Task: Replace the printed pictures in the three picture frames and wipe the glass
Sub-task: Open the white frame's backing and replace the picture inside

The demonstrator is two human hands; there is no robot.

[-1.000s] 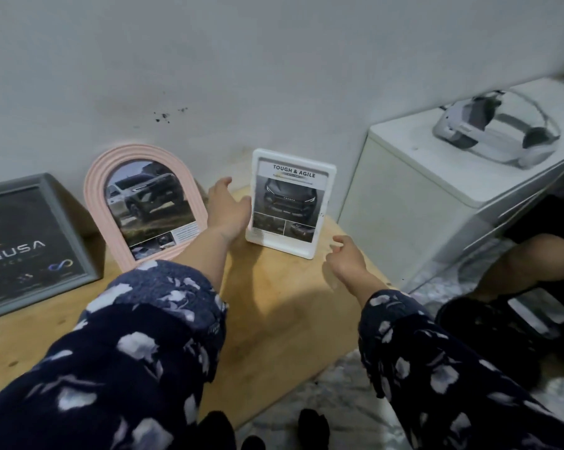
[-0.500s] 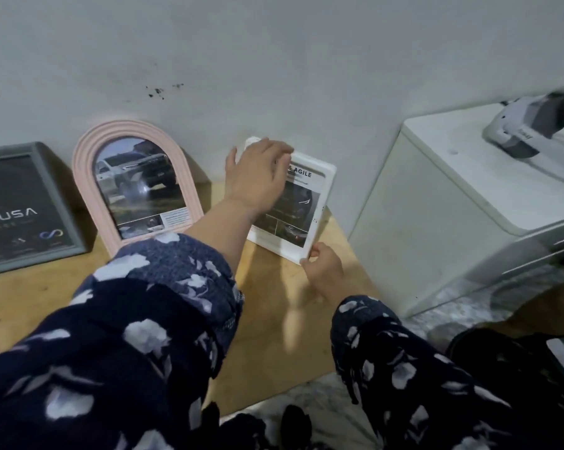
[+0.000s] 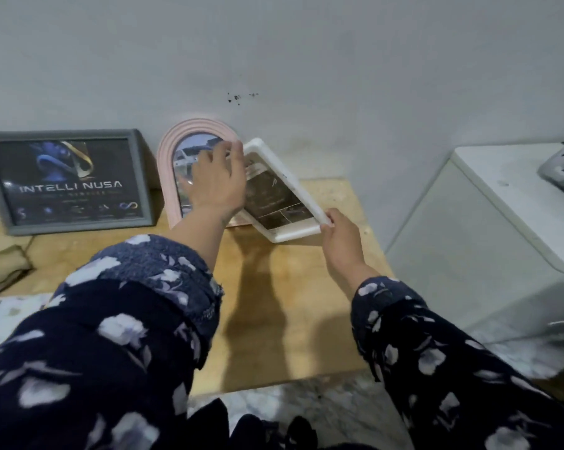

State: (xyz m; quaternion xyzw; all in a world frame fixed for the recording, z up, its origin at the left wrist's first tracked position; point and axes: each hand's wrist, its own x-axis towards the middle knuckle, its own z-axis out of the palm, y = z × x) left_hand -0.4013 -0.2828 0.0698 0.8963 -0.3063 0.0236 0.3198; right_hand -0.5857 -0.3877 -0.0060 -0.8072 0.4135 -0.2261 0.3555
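Grey wall (image 3: 306, 43) behind, wooden desk (image 3: 306, 303) below: white frame coming up!

Largest first: grey rectangular frame (image 3: 69, 180) leans on the wall at left, pink arched frame (image 3: 167, 170) beside it. White rounded plastic frame (image 3: 280, 203) tilts off the desk, glass toward us, likely lifted clear to reach its back. Left hand (image 3: 217, 186) curls its grip over the top edge, steadying the tilt; right hand (image 3: 340, 240) pinches the lower right corner. A tan cloth (image 3: 4, 267) waits far left for wiping.

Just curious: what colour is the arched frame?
Pale pink arched frame, seen in the head view.
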